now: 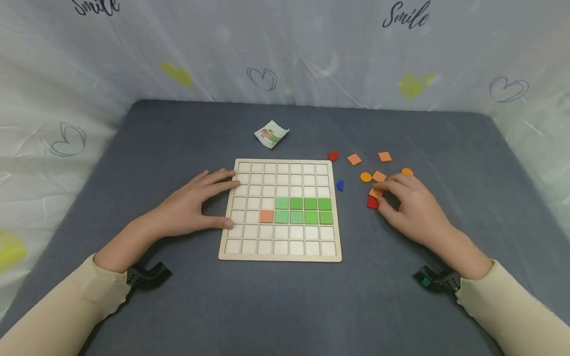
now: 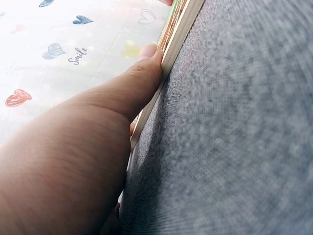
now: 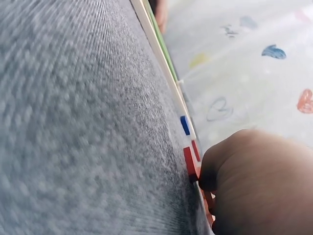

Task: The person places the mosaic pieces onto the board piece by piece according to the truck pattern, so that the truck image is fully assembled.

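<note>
A light wooden grid board [image 1: 279, 258] lies on the dark table. Green square tiles [image 1: 310, 203] fill part of two rows, with one orange tile [image 1: 266, 216] at their left. My left hand [image 1: 191, 202] rests at the board's left edge, fingers extended onto the rim; its thumb [image 2: 146, 61] presses that edge in the left wrist view. Off to the right, my right hand [image 1: 411, 207] pinches an orange square tile [image 1: 375, 193] between thumb and forefinger. Just under it, close to the thumb, sits a red tile [image 1: 372, 202], also seen in the right wrist view.
Around the right hand lie more orange squares [image 1: 354, 159], orange round pieces [image 1: 365, 177] and a red piece [image 1: 333, 156]. A blue half-round piece [image 1: 340, 186] is beside the board's right edge. Behind the board lies a small printed picture card [image 1: 271, 134].
</note>
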